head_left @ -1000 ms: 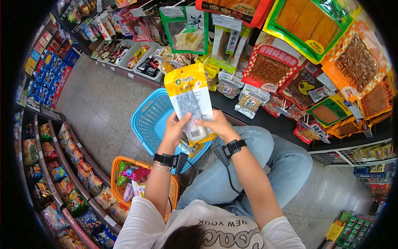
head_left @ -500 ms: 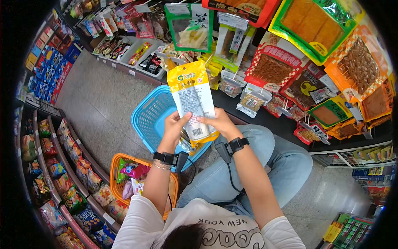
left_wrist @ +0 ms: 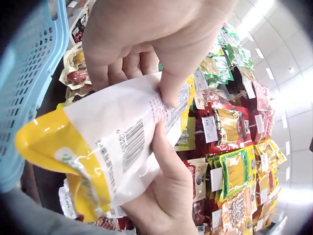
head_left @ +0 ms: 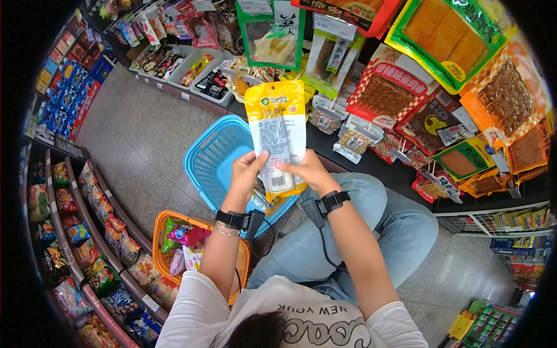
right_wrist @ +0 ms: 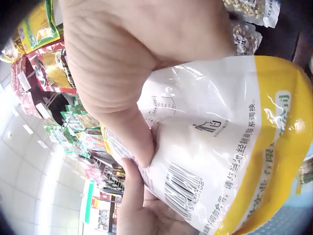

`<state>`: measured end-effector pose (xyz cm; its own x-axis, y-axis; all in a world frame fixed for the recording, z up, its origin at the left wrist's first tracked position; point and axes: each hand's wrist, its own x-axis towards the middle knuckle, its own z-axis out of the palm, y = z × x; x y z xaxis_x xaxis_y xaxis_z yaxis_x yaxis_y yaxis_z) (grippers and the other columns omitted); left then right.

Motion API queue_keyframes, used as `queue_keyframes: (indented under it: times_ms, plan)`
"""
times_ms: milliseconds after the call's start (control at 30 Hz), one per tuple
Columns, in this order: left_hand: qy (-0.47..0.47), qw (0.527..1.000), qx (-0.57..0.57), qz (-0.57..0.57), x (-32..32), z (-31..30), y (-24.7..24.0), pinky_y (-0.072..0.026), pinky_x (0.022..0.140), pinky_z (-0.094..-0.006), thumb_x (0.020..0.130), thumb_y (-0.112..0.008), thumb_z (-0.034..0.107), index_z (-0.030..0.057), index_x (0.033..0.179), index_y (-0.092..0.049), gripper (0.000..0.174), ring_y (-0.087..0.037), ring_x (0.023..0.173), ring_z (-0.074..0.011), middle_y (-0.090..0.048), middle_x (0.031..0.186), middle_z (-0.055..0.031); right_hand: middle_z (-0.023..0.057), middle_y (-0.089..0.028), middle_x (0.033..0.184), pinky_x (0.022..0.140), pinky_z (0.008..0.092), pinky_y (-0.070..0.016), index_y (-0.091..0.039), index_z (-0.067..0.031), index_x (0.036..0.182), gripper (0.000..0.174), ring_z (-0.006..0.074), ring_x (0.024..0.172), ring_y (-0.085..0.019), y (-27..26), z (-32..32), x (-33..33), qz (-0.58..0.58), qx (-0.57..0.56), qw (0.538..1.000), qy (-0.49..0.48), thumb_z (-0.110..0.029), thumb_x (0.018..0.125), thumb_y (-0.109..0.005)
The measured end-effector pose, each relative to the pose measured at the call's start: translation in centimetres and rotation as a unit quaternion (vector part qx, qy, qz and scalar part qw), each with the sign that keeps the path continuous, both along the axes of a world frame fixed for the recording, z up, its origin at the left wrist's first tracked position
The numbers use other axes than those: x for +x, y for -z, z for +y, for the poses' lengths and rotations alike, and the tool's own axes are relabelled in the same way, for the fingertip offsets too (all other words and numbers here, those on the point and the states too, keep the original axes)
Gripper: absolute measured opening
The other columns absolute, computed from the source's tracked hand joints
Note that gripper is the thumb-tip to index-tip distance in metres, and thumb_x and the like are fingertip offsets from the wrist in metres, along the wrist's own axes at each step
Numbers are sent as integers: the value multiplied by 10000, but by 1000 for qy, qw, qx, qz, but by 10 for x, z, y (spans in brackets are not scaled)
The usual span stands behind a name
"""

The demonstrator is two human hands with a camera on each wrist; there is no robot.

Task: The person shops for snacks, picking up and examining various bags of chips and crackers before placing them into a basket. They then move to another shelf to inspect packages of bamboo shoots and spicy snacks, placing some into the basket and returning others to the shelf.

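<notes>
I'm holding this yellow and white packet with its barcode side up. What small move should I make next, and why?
I'd probably ease your right hand off and lower the packet into the blue basket with your left. Both thumbs press its printed back, your left hand is nearer the basket, and bare blue floor shows inside.

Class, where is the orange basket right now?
In the head view, the orange basket is on the person's left, partly hidden by the left forearm, nearer the body than the blue basket.
</notes>
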<state>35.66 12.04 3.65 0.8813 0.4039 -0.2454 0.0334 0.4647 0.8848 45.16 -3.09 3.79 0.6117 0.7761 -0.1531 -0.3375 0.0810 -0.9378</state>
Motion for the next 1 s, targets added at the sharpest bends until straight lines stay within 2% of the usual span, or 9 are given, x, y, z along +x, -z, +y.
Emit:
queue_keyframes:
  times_ms: [167,267,367,1000]
  plan:
    - [26,999,-48,-3,-3,5,12,-479,769,-238,844,-667,153,-35,1058,-614,290,-608,852,-108,-655,967,-64,76,-656,1012,789,294,-501,-600,7,1089,341,147,890,-624,-2,3,-1,13,29,999,41,-54,770,-703]
    - [71,997,37,18,-8,-6,-1,-482,789,-249,833,-678,157,-39,1082,-599,326,-610,870,-120,-652,986,-76,76,-655,1013,791,295,-500,-595,7,1092,343,149,893,-624,-2,1,2,27,32,997,59,-59,773,-702]
    - [89,994,47,33,-10,-5,2,-483,809,-260,822,-688,156,-46,1095,-591,353,-611,889,-132,-649,1001,-92,77,-651,1020,797,294,-497,-594,7,1092,349,151,899,-622,-2,0,3,36,33,997,54,-62,769,-706]
    - [64,996,60,23,-13,-11,-4,-487,810,-266,815,-689,114,-48,1099,-597,339,-610,896,-127,-651,1013,-102,73,-635,1039,815,290,-486,-562,4,1112,387,144,921,-606,-10,-3,2,13,44,999,28,-27,751,-699]
